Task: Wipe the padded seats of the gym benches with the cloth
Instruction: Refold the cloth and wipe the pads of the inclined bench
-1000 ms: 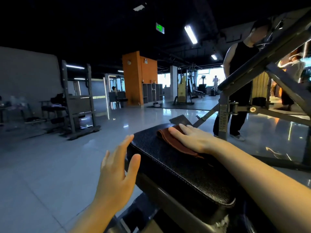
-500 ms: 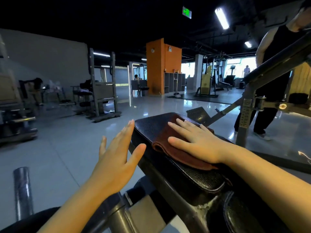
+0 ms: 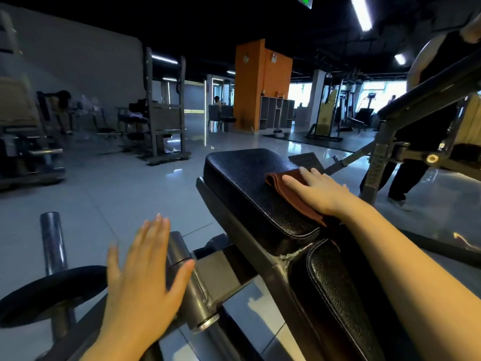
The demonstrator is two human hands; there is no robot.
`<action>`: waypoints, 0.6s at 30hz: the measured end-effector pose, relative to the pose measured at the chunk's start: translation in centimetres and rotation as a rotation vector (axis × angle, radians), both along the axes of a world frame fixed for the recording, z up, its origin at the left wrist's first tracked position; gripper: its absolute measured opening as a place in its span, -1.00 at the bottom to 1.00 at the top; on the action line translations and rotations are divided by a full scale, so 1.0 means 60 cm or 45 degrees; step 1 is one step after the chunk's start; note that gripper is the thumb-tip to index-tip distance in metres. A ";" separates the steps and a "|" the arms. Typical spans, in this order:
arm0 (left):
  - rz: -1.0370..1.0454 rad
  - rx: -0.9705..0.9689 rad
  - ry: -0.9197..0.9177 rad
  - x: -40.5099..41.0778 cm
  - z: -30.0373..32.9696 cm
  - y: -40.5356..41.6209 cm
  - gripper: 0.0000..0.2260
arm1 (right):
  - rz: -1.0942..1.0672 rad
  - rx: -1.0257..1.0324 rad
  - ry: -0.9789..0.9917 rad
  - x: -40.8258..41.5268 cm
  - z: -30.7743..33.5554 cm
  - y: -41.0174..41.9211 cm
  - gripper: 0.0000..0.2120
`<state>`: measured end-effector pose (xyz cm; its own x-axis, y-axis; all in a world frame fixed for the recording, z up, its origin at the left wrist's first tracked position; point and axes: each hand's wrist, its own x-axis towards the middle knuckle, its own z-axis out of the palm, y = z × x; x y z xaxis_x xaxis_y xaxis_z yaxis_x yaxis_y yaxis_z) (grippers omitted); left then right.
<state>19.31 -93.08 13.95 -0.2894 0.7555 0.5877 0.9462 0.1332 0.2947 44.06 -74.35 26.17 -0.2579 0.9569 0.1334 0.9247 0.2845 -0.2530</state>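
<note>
A black padded seat (image 3: pixel 242 178) of a gym bench fills the centre of the view. A folded brown cloth (image 3: pixel 281 186) lies on its right half. My right hand (image 3: pixel 317 190) presses flat on the cloth with straight fingers. A second black pad (image 3: pixel 335 290) of the same bench runs toward me under my right forearm. My left hand (image 3: pixel 145 277) hovers with spread fingers to the left of the bench, over its grey steel frame (image 3: pixel 203 282), holding nothing.
A black weight plate (image 3: pixel 44 293) on a steel post (image 3: pixel 50 235) sits at lower left. A person in black (image 3: pixel 426 121) stands at right behind an inclined bench frame (image 3: pixel 385 157). Racks (image 3: pixel 164 110) and machines stand across the grey tiled floor (image 3: pixel 117 191).
My right hand has slid the cloth toward the right side of the seat. My left hand has dropped down and away from the seat's edge. The view has shifted back and down.
</note>
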 end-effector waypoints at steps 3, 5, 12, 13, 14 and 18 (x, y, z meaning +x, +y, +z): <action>0.030 -0.059 0.120 0.000 -0.012 0.004 -0.26 | -0.008 -0.052 -0.048 -0.072 0.033 0.038 -0.13; 0.036 -0.026 0.108 -0.004 -0.015 0.008 -0.25 | 0.071 -0.031 -0.049 -0.131 0.044 0.037 -0.09; 0.065 0.089 -0.086 -0.003 -0.016 0.005 -0.21 | 0.527 0.172 -0.272 -0.230 0.045 -0.033 -0.25; 0.062 0.088 -0.096 -0.002 -0.017 0.005 -0.21 | 0.562 0.166 -0.279 -0.212 0.042 -0.039 -0.28; 0.057 0.085 -0.104 -0.001 -0.017 0.005 -0.22 | 0.591 0.171 -0.290 -0.189 0.035 -0.048 -0.30; 0.044 0.065 -0.015 -0.002 -0.024 0.010 -0.29 | 0.581 0.187 -0.338 -0.108 0.000 -0.104 -0.32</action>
<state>19.18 -92.51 12.54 -0.3223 0.7138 0.6218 0.9377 0.1504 0.3133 37.59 -80.62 26.16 -0.6856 0.7161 0.1308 0.7257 0.6865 0.0452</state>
